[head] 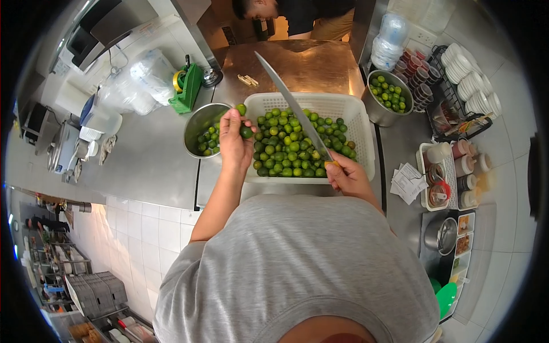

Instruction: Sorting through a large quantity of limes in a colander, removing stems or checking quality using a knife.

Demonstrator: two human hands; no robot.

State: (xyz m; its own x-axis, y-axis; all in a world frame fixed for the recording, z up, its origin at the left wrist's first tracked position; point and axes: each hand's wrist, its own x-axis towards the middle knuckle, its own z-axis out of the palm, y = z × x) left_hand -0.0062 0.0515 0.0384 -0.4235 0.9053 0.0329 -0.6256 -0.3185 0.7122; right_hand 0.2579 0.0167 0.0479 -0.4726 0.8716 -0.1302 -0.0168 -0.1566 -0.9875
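My left hand [236, 137] is closed around small green citrus fruits [246, 131], between a steel bowl and a white plastic basket. In my right hand [349, 173] is the orange handle of a long knife [296, 105]; its blade slants up and left over the basket. The white perforated basket [363, 128] holds a heap of small green limes [294, 146], some yellowish. Left of it, the round steel bowl [187, 138] contains more of the limes, partly hidden by my left hand. A deep steel pot [381, 112] with similar fruits stands at the right.
Small pale pieces [247, 80] lie beyond the basket. A green tape dispenser [187, 90] and a call bell [210, 77] stand at the left. Papers [408, 183] and a white basket of bottles [424, 171] are at the right. Another person [300, 19] leans beyond the counter.
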